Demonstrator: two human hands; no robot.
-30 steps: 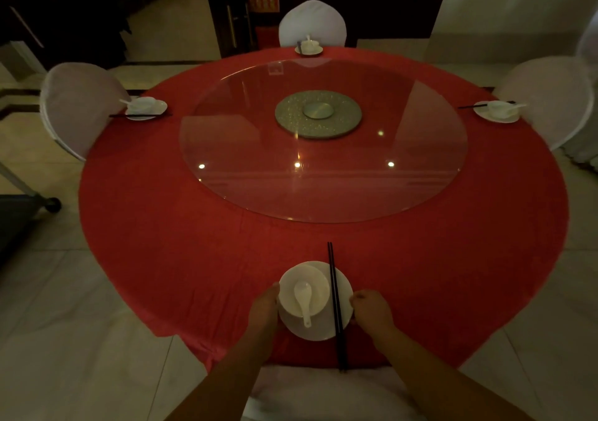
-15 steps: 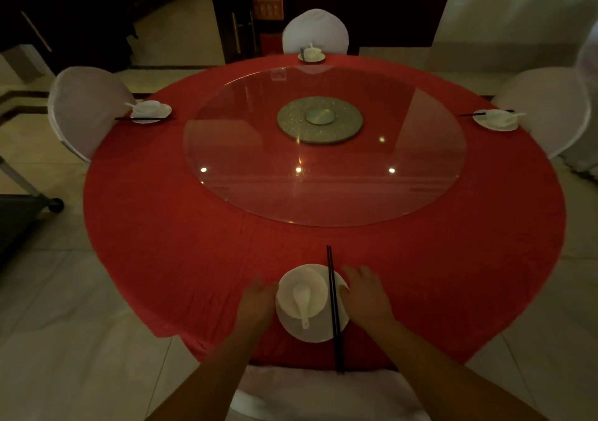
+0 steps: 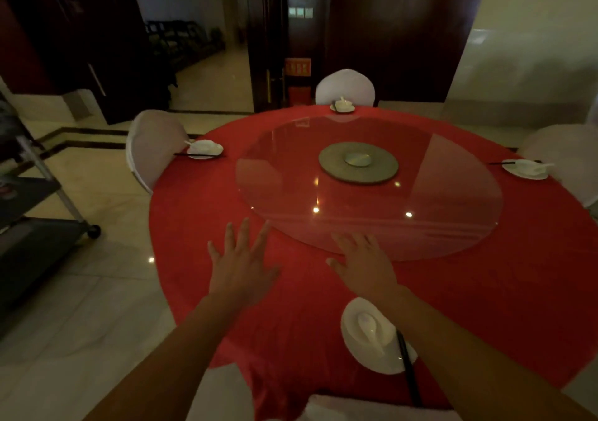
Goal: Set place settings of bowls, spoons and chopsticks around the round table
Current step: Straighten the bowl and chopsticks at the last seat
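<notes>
The near place setting lies at the table's front edge: a white plate [image 3: 385,360] carrying a bowl [image 3: 356,330] with a white spoon [image 3: 369,323] in it, and black chopsticks [image 3: 408,369] along its right side, partly under my right forearm. My left hand [image 3: 241,267] hovers with fingers spread over the red tablecloth [image 3: 200,213], empty. My right hand [image 3: 364,263] reaches flat toward the edge of the glass turntable [image 3: 453,200], holding nothing. Three more settings sit at the left [image 3: 204,149], far [image 3: 342,106] and right [image 3: 526,169] seats.
White-covered chairs stand at the left [image 3: 152,147], far [image 3: 345,86] and right [image 3: 569,155] sides, and one chair back [image 3: 372,409] is right below me. A dark wheeled cart [image 3: 35,213] stands on the tiled floor at the left. A grey disc [image 3: 358,162] marks the turntable's centre.
Both hands left the near plate and moved forward over the cloth, fingers spread. The view swung up and left, so the near setting now lies lower right.
</notes>
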